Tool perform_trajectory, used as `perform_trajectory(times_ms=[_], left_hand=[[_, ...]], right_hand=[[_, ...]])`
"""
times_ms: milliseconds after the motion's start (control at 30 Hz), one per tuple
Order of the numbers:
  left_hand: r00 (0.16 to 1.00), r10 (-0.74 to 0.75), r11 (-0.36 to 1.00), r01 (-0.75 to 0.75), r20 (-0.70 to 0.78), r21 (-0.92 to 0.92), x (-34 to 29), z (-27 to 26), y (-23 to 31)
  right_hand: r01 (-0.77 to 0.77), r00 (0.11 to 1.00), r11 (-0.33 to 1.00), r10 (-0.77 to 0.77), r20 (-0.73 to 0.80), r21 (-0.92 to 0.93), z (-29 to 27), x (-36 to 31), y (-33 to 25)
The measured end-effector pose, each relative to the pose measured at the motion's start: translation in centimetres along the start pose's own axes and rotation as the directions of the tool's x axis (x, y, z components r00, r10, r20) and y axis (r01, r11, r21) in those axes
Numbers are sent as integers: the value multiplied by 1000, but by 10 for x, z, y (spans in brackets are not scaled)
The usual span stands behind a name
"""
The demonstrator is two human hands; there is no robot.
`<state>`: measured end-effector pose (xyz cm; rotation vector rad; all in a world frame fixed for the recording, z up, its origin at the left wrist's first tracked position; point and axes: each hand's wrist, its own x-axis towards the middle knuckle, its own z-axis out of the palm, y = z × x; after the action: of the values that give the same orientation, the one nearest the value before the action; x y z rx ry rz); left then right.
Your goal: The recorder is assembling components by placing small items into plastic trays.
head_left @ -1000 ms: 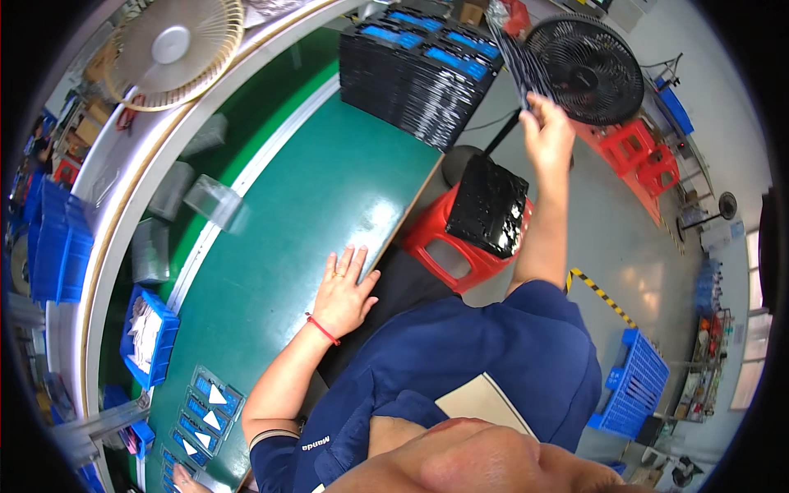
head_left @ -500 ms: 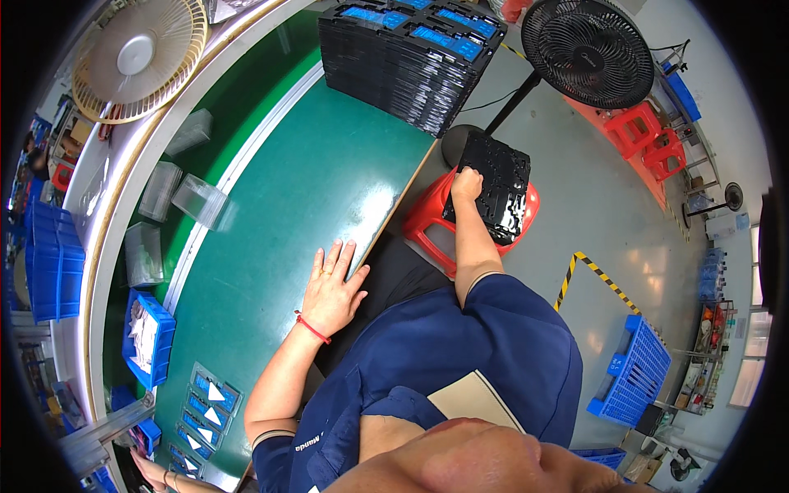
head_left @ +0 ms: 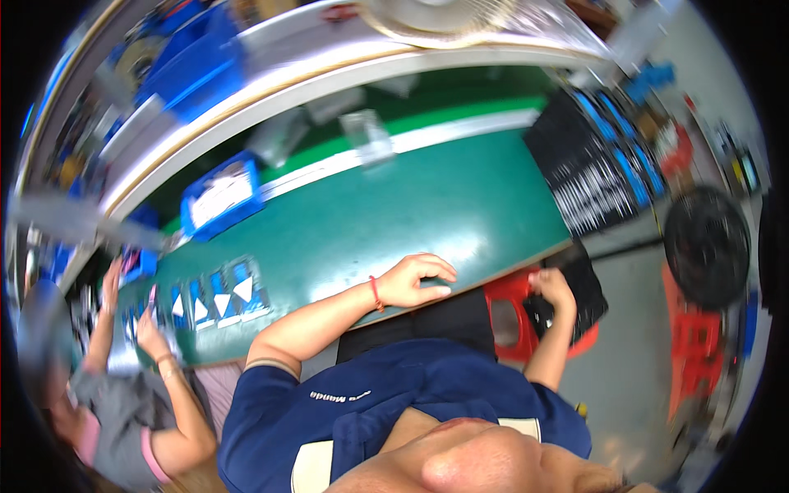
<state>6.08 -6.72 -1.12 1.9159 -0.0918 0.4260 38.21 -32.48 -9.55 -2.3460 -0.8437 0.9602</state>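
Observation:
At the front edge of the green table (head_left: 353,246), my left hand (head_left: 415,279) rests with fingers curved and thumb apart, holding nothing. A red band circles that wrist. My right hand (head_left: 552,289) is closed at the side of a black plastic tray (head_left: 588,297), which lies on a red stool (head_left: 511,324) to the right of the table. Motion blur softens the fingers there, but they appear to grip the tray's edge. A tall stack of black trays (head_left: 579,177), with blue pieces in the top one, stands at the table's right end.
Blue panels with white triangles (head_left: 220,300) lie on the left of the table, beside a co-worker (head_left: 140,411) whose hands are over it. A blue bin (head_left: 220,197) and clear plastic boxes (head_left: 367,138) line the back. A black fan (head_left: 707,246) stands at right.
My view has swung left, bringing the co-worker into sight. My left hand's spread fingers have curled inward at the table edge. My right hand stays at the tray on the stool.

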Motion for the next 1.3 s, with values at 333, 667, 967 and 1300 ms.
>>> perform_trajectory(times_ms=[333, 667, 967, 1300], left_hand=[[978, 117, 812, 6, -173, 584, 39, -8, -43], [942, 155, 679, 118, -299, 724, 29, 40, -55], [702, 226, 808, 251, -675, 532, 71, 73, -102], [750, 139, 791, 309, -647, 528, 37, 59, -76]], right_hand=[[986, -164, -148, -924, 344, 73, 130, -74, -352], [919, -386, -368, -767, 513, 142, 152, -78, -363], [799, -564, -594, -692, 450, 89, 155, -63, -355], [844, -413, -537, -673, 613, -21, 151, -44, -319]])
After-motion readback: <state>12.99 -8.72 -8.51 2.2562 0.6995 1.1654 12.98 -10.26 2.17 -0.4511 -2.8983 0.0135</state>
